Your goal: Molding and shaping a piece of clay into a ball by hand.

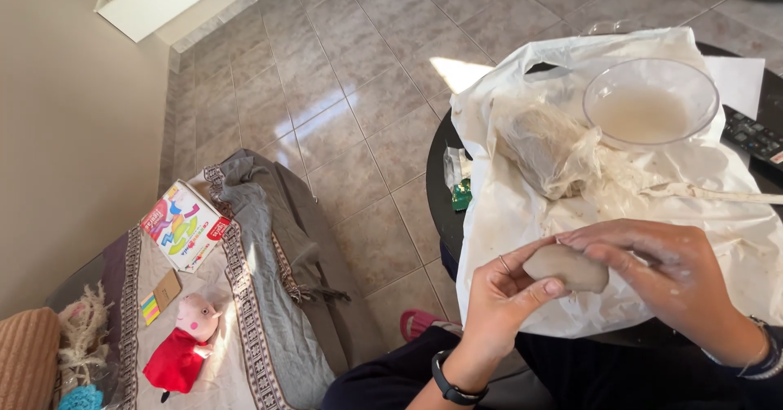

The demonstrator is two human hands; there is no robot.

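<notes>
One clay lump [566, 267], grey-beige, oval. Held between both hands over the near edge of the desk [441, 206], above the white plastic sheet [506, 214].

Left hand [506, 296]: curled round the lump's left end, thumb pressed on its lower front. Ring on one finger, dark band on the wrist. Right hand [669, 275]: fingers closed over the lump's right end and top, dusted pale. Bracelet at the wrist, partly cut off by the frame edge.

On the sheet: one clear bowl [650, 100] holding cloudy whitish liquid. One wrapped block [542, 145] in crinkled clear film just left of the bowl; contents greyish, can't make out more. One thin pale stick [718, 194] lying right of the block, its end out of frame. One small green thing [462, 194] at the desk's left edge beside a bit of clear wrapper; too small to identify. One remote [754, 137] at the right edge, cut off. White paper [738, 80] beside it.

Desk is round, dark, mostly hidden under the sheet.

Floor [342, 92]: beige tiles. One pink slipper [420, 324] half hidden by the person's leg.

Lower left: a grey patterned cloth [261, 296] carrying one colourful box [186, 227], one plush toy in a red dress [183, 349], one small card with coloured strips [159, 296].
</notes>
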